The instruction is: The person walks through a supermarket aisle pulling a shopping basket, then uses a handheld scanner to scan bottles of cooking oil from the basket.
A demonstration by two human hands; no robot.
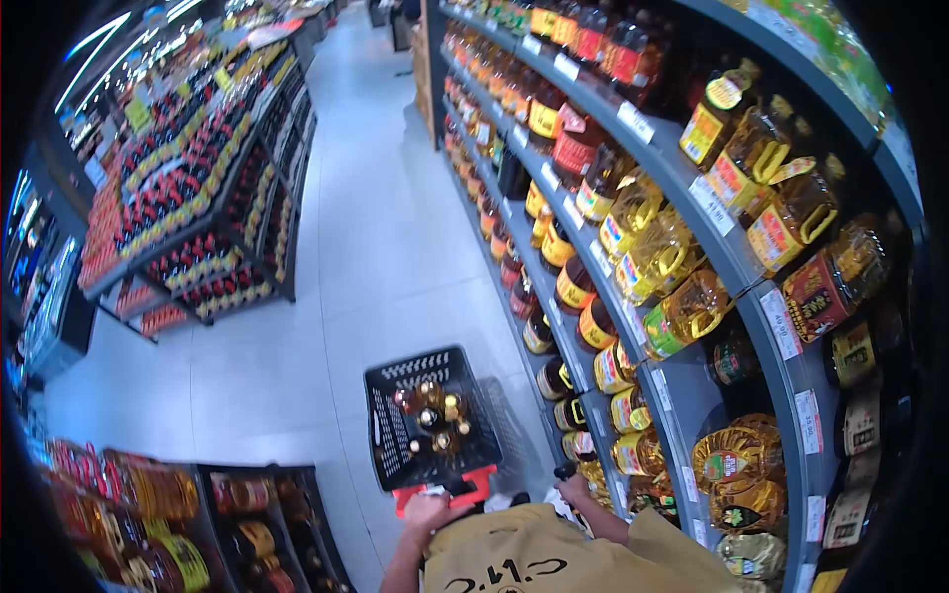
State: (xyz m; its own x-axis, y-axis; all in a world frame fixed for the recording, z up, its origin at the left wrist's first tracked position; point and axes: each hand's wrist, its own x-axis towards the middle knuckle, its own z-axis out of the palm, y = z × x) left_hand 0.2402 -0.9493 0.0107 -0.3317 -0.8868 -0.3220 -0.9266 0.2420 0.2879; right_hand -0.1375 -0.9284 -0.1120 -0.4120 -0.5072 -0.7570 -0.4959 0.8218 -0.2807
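Note:
A black shopping basket cart (377, 420) stands on the floor in front of me, with several bottles (431, 419) upright inside it, some with light caps. My left hand (427, 510) is closed around its red handle (476, 486), at the left end. My right hand (572, 486) is off to the right of the handle, close to the lower shelves. Its fingers are closed on a small dark object (564, 472), whose kind I cannot make out.
Tall grey shelves (633, 326) of cooking oil bottles (657, 259) run along my right. At the left stands a display rack (203, 227) packed with dark bottles; a lower shelf unit (259, 524) is at bottom left. A tiled aisle (366, 198) leads ahead.

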